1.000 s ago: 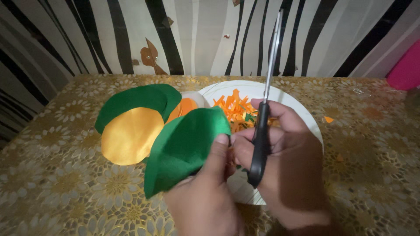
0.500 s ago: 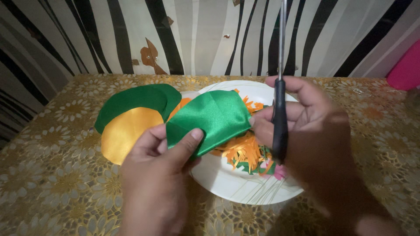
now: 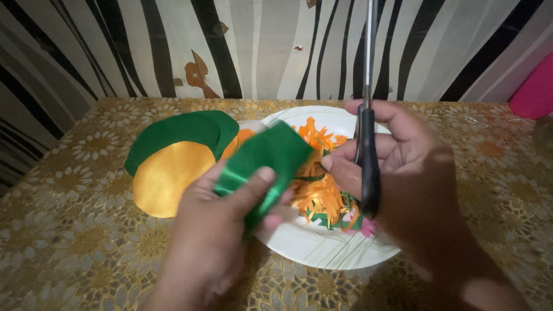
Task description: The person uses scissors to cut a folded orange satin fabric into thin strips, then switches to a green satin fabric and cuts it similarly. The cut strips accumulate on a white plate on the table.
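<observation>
My left hand grips a folded piece of shiny green fabric, thumb on top, held over the left rim of a white plate. My right hand holds a pair of black-handled scissors with the blades pointing up and away, its fingertips close to the fabric's right edge. On the plate lies a heap of orange and green fabric strips.
Left of the plate lie round fabric pieces: a yellow disc over dark green ones, with an orange piece showing behind. The table has a gold floral cloth. A striped wall stands behind, and a pink object at far right.
My left hand has folded the green fabric narrower and turned it. The right hand with the scissors rose from low over the plate to higher and rightward, uncovering the strips.
</observation>
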